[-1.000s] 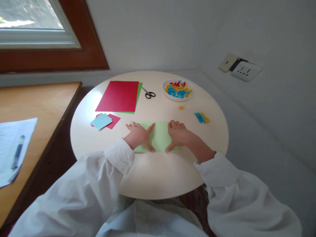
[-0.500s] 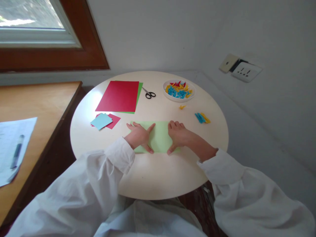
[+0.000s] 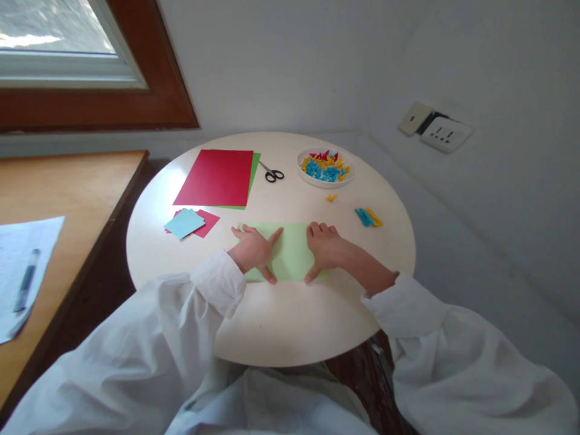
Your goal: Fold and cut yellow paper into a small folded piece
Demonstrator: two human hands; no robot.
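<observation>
A sheet of light green paper (image 3: pixel 292 254) lies lengthwise near the front of a round white table. On its left part rests my left hand (image 3: pixel 254 249), fingers spread wide and the thumb at the near edge. My right hand (image 3: pixel 325 248) presses on the right part; its fingers are bent near the far edge, with the thumb stretched apart to the near edge. Both palms cover some of the paper, so its ends are partly hidden. Neither hand lifts anything off the table.
Red sheets (image 3: pixel 215 178) over green, scissors (image 3: pixel 272 175) and a white dish (image 3: pixel 325 181) of small folded paper pieces stand farther back. Small blue paper squares (image 3: pixel 185 223) lie left. One yellow folded piece (image 3: pixel 332 197) and blue and yellow strips (image 3: pixel 368 217) lie right.
My left thumb has slid slightly left along the paper's near edge. The whole view has shifted a little; the paper and my right hand stay about where they were.
</observation>
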